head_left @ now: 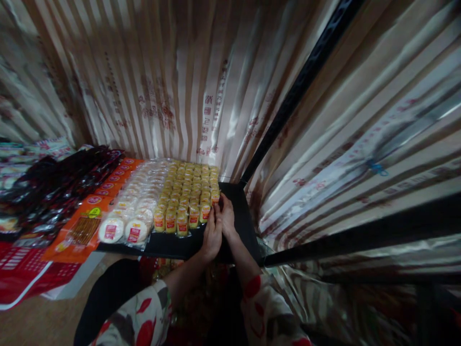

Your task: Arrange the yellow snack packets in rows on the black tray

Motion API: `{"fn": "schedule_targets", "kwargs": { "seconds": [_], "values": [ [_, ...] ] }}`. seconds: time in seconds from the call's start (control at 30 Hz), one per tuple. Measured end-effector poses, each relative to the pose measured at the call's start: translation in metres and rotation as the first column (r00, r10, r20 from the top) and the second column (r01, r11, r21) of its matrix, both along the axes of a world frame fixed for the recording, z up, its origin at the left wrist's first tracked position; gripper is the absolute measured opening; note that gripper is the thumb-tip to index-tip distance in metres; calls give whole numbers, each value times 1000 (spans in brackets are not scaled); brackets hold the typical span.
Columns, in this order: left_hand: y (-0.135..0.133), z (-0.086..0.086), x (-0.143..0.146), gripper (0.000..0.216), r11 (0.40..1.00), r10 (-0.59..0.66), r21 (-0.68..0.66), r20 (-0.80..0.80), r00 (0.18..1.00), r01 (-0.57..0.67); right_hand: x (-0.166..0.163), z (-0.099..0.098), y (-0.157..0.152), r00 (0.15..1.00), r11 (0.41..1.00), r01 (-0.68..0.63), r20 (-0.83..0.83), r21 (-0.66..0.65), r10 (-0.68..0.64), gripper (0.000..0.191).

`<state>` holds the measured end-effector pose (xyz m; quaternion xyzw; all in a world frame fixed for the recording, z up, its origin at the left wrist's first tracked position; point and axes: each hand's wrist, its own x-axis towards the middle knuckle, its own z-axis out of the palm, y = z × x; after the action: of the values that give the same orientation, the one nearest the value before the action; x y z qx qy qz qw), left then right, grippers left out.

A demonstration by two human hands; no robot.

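On a black shelf (242, 211) stand rows of small yellow snack packs (182, 218) with orange-red labels. At the front right corner of these rows, my left hand (213, 234) has its fingers stretched out towards the nearest packs. My right hand (227, 216) lies against the right side of the rows, fingers extended, beside my left hand. Both hands are close together, and the spot between the fingertips is partly hidden, with a pack just beyond. Left of the yellow packs are round white crackers (136, 231) in clear wrappers.
Orange snack bags (77, 235) and dark shiny packs (61, 185) lie further left. A red basket (21, 271) is at the lower left. Printed plastic sheeting (173, 81) hangs behind the shelf. A black metal post (295, 96) rises at the right, with a dark bar (360, 230) below.
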<state>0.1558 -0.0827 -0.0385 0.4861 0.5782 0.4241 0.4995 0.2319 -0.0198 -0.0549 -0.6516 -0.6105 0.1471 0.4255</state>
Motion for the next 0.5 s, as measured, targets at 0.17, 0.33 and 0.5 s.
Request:
{"fn": "schedule_targets", "kwargs": {
  "seconds": [0.17,0.33,0.5],
  "values": [
    [4,-6,0,52,995,-48,93,43,998,44,-3,-10,-3,999,1000,8,-45,2,-8,43],
    [12,-14,3,50,992,-51,121,59,997,44,-7,-15,1,998,1000,-18,-60,14,19,43],
    [10,-18,6,49,984,-39,174,19,999,35,-4,-19,2,999,999,-37,-35,24,38,44]
  ]
}}
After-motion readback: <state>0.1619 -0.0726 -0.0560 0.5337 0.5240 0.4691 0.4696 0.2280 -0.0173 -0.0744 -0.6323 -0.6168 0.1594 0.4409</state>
